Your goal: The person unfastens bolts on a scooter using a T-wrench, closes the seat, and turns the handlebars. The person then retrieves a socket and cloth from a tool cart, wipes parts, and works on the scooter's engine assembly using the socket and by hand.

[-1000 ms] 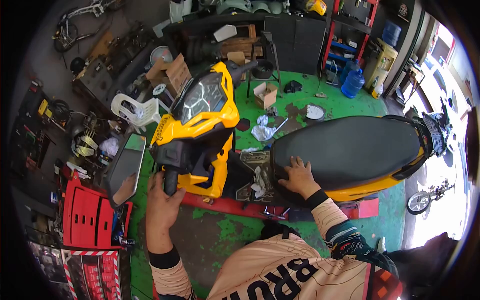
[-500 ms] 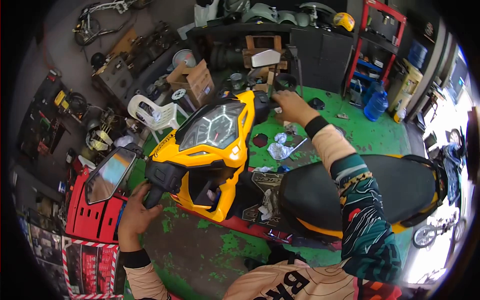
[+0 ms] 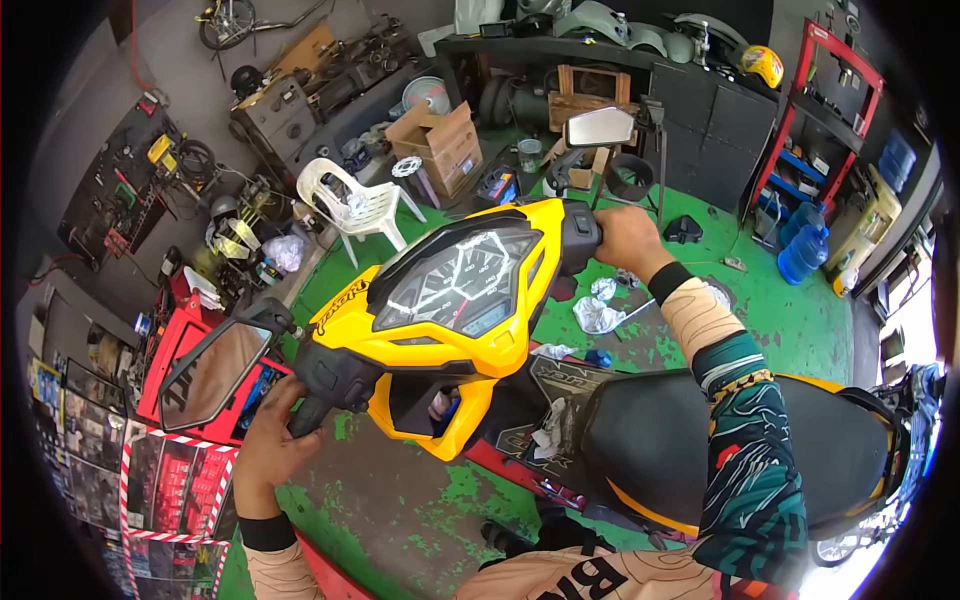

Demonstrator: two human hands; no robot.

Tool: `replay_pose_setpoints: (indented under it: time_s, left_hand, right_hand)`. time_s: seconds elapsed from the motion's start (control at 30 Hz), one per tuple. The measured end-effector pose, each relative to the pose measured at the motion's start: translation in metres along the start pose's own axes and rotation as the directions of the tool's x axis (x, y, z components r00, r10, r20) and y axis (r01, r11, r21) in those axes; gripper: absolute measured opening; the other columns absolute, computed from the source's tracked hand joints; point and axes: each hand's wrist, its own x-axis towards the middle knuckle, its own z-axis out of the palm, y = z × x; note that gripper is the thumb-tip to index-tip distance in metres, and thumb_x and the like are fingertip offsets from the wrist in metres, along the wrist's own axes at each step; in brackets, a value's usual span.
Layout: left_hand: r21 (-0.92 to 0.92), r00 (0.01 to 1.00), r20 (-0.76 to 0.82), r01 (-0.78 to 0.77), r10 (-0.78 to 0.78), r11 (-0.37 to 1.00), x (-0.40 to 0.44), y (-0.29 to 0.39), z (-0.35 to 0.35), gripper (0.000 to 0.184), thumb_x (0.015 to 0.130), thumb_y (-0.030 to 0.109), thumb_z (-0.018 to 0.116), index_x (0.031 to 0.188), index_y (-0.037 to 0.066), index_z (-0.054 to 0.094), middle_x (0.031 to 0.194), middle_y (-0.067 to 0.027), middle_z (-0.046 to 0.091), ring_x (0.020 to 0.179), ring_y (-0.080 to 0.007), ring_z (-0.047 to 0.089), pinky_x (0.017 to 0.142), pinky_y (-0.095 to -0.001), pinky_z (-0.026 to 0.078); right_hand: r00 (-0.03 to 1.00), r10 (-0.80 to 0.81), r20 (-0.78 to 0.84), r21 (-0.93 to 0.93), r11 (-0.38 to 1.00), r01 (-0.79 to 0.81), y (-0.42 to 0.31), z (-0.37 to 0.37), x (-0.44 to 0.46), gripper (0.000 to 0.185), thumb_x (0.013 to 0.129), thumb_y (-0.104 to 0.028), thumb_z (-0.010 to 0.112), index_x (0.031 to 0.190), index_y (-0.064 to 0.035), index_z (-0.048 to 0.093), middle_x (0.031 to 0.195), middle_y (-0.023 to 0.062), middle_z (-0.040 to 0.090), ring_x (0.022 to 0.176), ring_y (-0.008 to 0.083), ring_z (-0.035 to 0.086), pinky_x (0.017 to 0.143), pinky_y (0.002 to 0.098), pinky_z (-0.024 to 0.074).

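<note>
A yellow motor scooter [image 3: 430, 350] stands in front of me, its clear-covered gauge cluster [image 3: 465, 285] facing up. My left hand [image 3: 272, 440] is closed round the black left handlebar grip [image 3: 312, 412], thumb and fingers on either side of it. On the far side, my right hand [image 3: 632, 243] is wrapped over the right grip, which its fingers mostly hide. A mirror [image 3: 215, 370] sits beyond my left hand, and another mirror [image 3: 600, 127] rises past the right switch housing [image 3: 580, 232]. The black seat [image 3: 690, 440] extends to the right beneath my right arm.
A white plastic chair [image 3: 355, 205] and a cardboard box [image 3: 440, 145] stand behind the scooter. Crumpled plastic [image 3: 598, 312] lies on the green floor. A red tool cabinet [image 3: 180, 350] is at left; a red rack [image 3: 810, 130] and blue water bottles [image 3: 803, 255] are at right.
The handlebar and gauge cluster have turned a little, and my view has shifted. My right hand now wraps the right grip more fully; my left hand stays on the left grip.
</note>
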Motion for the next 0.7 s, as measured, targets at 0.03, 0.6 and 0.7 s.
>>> replay_pose_setpoints:
  time_s: [0.03, 0.6, 0.7]
  left_hand:
    - [0.001, 1.000, -0.002, 0.002, -0.002, 1.000, 0.000, 0.002, 0.001, 0.062, 0.068, -0.002, 0.072, 0.127, -0.006, 0.051, 0.132, -0.0161, 0.050, 0.120, -0.0220, 0.053, 0.101, -0.0338, 0.043]
    - [-0.090, 0.997, 0.031, 0.070, -0.067, 0.994, 0.002, 0.015, -0.002, 0.063, 0.067, 0.002, 0.074, 0.127, -0.001, 0.054, 0.130, -0.0133, 0.052, 0.118, -0.0232, 0.054, 0.096, -0.0359, 0.046]
    - [-0.076, 0.999, 0.008, 0.038, -0.038, 0.996, 0.002, 0.012, -0.001, 0.056, 0.069, 0.005, 0.074, 0.122, 0.000, 0.056, 0.128, -0.0122, 0.053, 0.115, -0.0249, 0.055, 0.089, -0.0364, 0.051]
  right_hand:
    - [1.000, -0.003, 0.000, 0.002, 1.000, 0.003, 0.000, -0.002, 0.001, 0.033, 0.064, -0.027, 0.073, 0.090, -0.0067, 0.073, 0.085, 0.0201, 0.069, 0.086, 0.0392, 0.066, 0.077, 0.0470, 0.0532]
    - [0.933, -0.090, 0.349, 0.090, 0.994, 0.062, -0.002, -0.037, 0.013, 0.039, 0.063, -0.028, 0.074, 0.095, -0.0040, 0.073, 0.086, 0.0226, 0.069, 0.083, 0.0395, 0.066, 0.074, 0.0448, 0.0534]
    - [0.968, -0.065, 0.241, 0.040, 0.998, 0.057, -0.007, -0.037, 0.004, 0.037, 0.064, -0.027, 0.074, 0.093, -0.0046, 0.073, 0.084, 0.0214, 0.069, 0.083, 0.0394, 0.066, 0.075, 0.0458, 0.0535]
